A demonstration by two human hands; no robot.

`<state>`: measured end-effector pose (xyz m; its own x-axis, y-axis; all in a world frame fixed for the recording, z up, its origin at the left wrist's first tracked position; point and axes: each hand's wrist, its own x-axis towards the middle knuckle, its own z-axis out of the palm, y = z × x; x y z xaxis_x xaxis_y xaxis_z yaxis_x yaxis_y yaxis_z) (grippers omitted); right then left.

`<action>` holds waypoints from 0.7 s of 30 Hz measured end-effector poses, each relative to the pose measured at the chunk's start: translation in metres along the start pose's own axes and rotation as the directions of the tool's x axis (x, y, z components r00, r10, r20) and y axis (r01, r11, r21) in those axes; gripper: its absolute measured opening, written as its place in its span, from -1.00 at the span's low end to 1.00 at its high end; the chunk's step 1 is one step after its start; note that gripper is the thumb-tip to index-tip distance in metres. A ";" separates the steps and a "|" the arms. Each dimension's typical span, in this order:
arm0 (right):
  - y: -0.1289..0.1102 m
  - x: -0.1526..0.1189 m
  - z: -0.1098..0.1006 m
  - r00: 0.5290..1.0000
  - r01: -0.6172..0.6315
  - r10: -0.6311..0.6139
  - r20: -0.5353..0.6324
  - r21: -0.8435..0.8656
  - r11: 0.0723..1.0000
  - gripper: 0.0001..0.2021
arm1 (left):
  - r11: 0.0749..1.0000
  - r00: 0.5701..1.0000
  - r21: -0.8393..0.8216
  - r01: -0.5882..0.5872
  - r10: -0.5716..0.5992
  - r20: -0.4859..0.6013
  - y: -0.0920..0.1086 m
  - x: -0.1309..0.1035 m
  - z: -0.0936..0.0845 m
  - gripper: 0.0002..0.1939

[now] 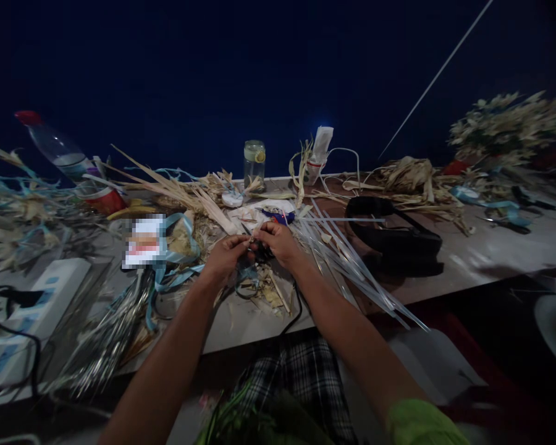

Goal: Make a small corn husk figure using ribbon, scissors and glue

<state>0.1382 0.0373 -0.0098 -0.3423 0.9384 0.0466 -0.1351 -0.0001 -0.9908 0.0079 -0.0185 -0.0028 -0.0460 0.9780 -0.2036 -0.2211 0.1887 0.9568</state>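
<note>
Nearest you, the green sleeve (421,423) is cut off at the bottom edge, and the plaid cloth (310,377) over your lap lies partly under dim green strands (241,402) too dark to name. At the left edge the white power strip (50,303) runs out of view, with a bundle of silvery wires (104,337) beside it. Past the table's near edge, your left hand (223,258) and right hand (278,244) meet, the thumb and forefinger of each pinched together on a small dark piece (262,252); it sits between your 2 hands, mostly hidden by your fingers, and you cannot tell what it is. Husk scraps (273,293) crowd the tabletop just below it. Light-blue ribbon (178,270) curls to the left near a pixelated packet (143,242); clear plastic sticks (343,253) fan out close on the right, ahead of a black strapped device (398,241). Beyond, long dry husk strips (204,201) lean toward your hands, and farther back stand a lidded jar (254,164), a tilted red-capped bottle (58,145) and a blurred pale flower bunch (505,123).
</note>
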 end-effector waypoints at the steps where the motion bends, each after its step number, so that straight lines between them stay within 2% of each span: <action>1: 0.000 0.000 0.000 1.000 -0.006 0.006 0.002 0.015 1.000 -0.78 | 1.000 1.000 -0.015 0.013 -0.013 0.001 0.001 -0.001 0.000 -0.64; 11: 0.002 0.001 0.000 0.999 -0.027 0.025 0.029 0.042 0.999 -0.77 | 0.991 0.998 -0.114 0.064 -0.063 0.018 -0.001 0.002 -0.002 -0.64; 21: -0.002 -0.002 0.001 0.999 -0.016 0.016 0.043 0.018 1.000 -0.79 | 0.989 0.999 -0.148 0.031 -0.026 0.040 -0.005 0.005 -0.003 -0.71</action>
<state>0.1383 0.0347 -0.0073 -0.3839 0.9227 0.0366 -0.1459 -0.0215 -0.9891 0.0060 -0.0143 -0.0092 -0.0016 0.9756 -0.2196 -0.3641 0.2039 0.9088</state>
